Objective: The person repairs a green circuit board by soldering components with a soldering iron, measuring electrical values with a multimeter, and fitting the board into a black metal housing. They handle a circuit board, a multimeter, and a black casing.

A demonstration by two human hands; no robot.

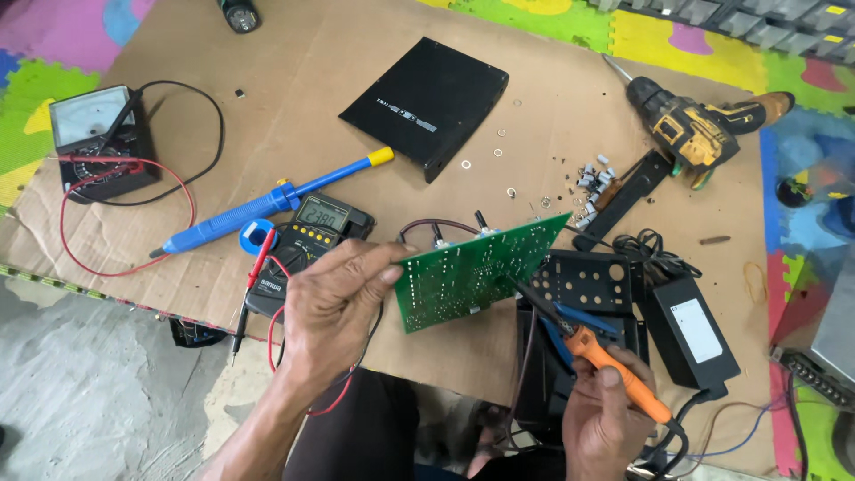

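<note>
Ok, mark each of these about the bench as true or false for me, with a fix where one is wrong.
1. The left hand holds the green circuit board by its edge. True.
2. The right hand holds a blue-handled tool. False: the soldering iron in it has an orange handle.
3. The digital multimeter lies on the cardboard behind the left hand. True.
4. The cordless drill lies at the near left corner. False: it lies at the far right.
5. The black metal cover lies on top of the circuit board. False: it lies apart, farther back on the cardboard.
</note>
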